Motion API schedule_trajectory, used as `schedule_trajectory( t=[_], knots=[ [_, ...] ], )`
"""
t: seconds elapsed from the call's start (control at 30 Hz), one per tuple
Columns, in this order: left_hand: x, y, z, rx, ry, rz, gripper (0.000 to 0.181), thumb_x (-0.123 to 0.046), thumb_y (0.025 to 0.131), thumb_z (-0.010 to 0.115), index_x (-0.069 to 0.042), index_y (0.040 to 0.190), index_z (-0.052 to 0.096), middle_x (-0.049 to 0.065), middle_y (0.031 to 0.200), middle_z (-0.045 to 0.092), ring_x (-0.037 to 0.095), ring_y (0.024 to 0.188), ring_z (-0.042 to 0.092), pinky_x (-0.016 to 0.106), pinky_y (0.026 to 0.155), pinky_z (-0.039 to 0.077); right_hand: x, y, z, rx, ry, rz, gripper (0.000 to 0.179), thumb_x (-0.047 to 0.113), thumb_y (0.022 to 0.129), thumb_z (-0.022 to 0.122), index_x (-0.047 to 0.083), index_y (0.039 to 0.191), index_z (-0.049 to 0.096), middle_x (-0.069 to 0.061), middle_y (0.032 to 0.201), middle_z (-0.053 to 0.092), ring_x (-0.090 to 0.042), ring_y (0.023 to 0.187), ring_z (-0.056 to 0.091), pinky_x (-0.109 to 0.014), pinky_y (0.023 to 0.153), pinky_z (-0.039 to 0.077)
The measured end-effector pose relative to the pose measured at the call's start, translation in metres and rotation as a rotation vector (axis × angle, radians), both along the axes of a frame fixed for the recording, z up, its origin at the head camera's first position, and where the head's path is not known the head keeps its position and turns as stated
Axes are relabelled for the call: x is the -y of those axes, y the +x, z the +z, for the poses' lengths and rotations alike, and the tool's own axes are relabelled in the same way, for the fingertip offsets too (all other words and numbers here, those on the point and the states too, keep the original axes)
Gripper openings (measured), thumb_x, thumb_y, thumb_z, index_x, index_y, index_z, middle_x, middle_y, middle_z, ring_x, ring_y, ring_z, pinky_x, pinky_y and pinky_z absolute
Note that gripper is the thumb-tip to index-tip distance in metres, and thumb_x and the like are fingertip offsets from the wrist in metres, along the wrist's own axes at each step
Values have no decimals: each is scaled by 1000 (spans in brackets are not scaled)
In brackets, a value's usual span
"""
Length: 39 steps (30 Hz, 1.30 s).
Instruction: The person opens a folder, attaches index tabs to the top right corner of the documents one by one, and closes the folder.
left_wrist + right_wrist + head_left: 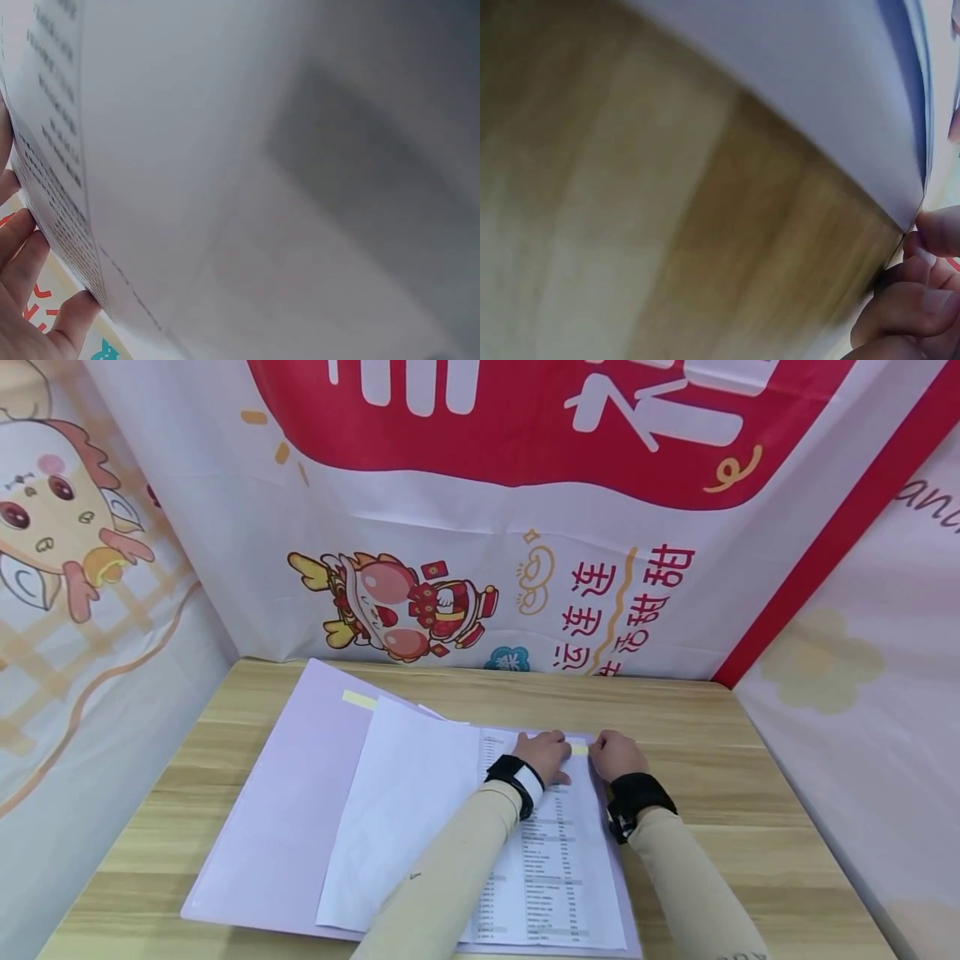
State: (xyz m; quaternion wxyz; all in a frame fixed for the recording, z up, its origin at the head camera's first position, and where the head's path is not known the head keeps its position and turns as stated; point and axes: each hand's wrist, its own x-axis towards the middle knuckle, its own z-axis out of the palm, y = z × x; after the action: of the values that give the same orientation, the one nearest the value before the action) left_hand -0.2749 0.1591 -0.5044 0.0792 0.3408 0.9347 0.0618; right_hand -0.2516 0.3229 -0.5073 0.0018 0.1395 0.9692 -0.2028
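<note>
An opened lilac folder [281,802] lies on the table with white paper in it. A blank white sheet [408,793] covers part of its left side, and a printed sheet [558,877] with rows of text and grey bands lies on the right. My left hand [543,756] rests on the top of the printed sheet, fingers spread; its fingertips [79,304] touch the paper in the left wrist view. At the upper right corner, my right hand [618,756] has curled fingers and pinches the folder's corner [904,217]. A pale yellow strip [579,749] shows between the hands.
Another yellow strip [360,700] is on the folder's upper left part. The wooden table [720,777] extends right of the folder. Behind it hangs a printed cloth [480,502] with red and cartoon patterns, and more cloth [847,718] borders the right side.
</note>
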Motion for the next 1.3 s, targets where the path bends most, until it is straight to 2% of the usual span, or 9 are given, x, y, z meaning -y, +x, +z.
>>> schedule_trajectory(
  t=[0.1, 0.3, 0.57, 0.67, 0.9, 1.03, 1.3],
  knots=[
    [-1, -1, -3, 12, 12, 5, 50, -48, 89, 76, -23, 131, 67, -3, 142, 57, 17, 133, 53, 58, 108, 42, 1, 1, 0, 0, -11, 16, 22, 19, 96, 59, 8, 77, 59, -6, 69, 57, -26, 66, 56, -33, 57, 37],
    [-2, -2, -5, -9, 17, 13, 51, -48, 88, 77, -23, 131, 67, -3, 139, 59, 16, 130, 55, 57, 106, 43, 8, 3, 2, -4, -17, 86, 21, 18, 95, 64, 7, 78, 61, -4, 68, 55, -24, 65, 55, -31, 57, 37],
    [4, 6, 13, 26, 35, 10, 46, -44, 90, 77, -21, 128, 67, -2, 139, 61, 16, 130, 56, 57, 108, 43, -1, 1, 2, 12, -6, 70, 18, 17, 94, 61, 8, 78, 62, -4, 68, 57, -24, 66, 56, -31, 57, 37],
    [4, 5, 11, 27, 37, 15, 47, -44, 90, 77, -20, 129, 66, -2, 139, 61, 16, 130, 56, 57, 108, 42, 2, 1, 4, 20, -17, 62, 21, 17, 95, 61, 9, 75, 60, -4, 67, 56, -24, 65, 55, -31, 58, 37],
    [0, 2, 1, -9, 62, 38, 46, -46, 86, 80, -18, 120, 67, -3, 125, 66, 14, 116, 63, 55, 101, 47, 15, -3, 5, 18, -26, 70, 34, 21, 96, 62, 12, 66, 50, -1, 62, 48, -23, 62, 52, -31, 56, 33],
    [-2, 0, -2, -9, 65, 41, 46, -46, 85, 81, -18, 118, 67, -3, 121, 67, 14, 112, 64, 53, 98, 49, 12, -4, 4, 15, -21, 65, 31, 19, 95, 60, 11, 67, 50, -2, 63, 48, -23, 62, 52, -31, 56, 34],
    [-1, -2, -3, 18, 62, 38, 45, -46, 86, 81, -18, 119, 66, -2, 123, 67, 16, 115, 64, 57, 102, 47, 5, -2, 6, 17, -16, 32, 27, 19, 95, 60, 10, 71, 55, -4, 67, 55, -25, 66, 55, -32, 57, 36]
  ],
)
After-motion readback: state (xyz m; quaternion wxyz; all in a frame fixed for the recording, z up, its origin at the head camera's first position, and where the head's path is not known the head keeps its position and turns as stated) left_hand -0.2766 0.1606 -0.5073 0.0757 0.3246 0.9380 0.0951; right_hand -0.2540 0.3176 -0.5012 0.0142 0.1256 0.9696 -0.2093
